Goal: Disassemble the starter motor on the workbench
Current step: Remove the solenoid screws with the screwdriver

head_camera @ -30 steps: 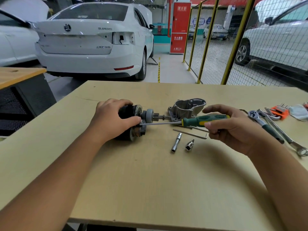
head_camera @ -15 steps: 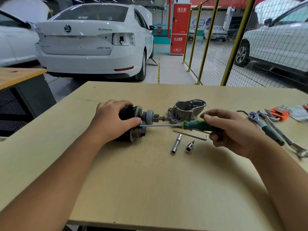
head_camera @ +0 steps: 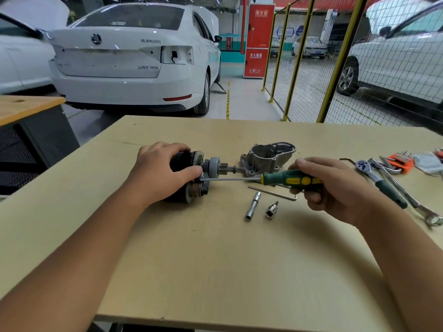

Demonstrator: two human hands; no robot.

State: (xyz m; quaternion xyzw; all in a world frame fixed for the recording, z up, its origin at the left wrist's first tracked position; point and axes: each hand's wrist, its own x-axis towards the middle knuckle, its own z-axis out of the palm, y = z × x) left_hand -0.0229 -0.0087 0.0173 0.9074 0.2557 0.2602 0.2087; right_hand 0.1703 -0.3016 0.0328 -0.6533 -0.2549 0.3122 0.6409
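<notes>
Starter motor (head_camera: 191, 178) under left grip (head_camera: 160, 173), screwdriver (head_camera: 287, 179) in right grip (head_camera: 330, 188)

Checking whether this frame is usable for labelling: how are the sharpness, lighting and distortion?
Head view: wide-angle bending curves the workbench edges and fence posts; lighting is even, shadows soft; the starter motor and screwdriver are reasonably sharp; the left-edge car is smeared.

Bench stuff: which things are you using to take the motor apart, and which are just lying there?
In use:
motor, held by left hand
screwdriver, in right hand
housing, already off

Lying about:
ratchet
spanner
hex key
sockets
key set
</notes>
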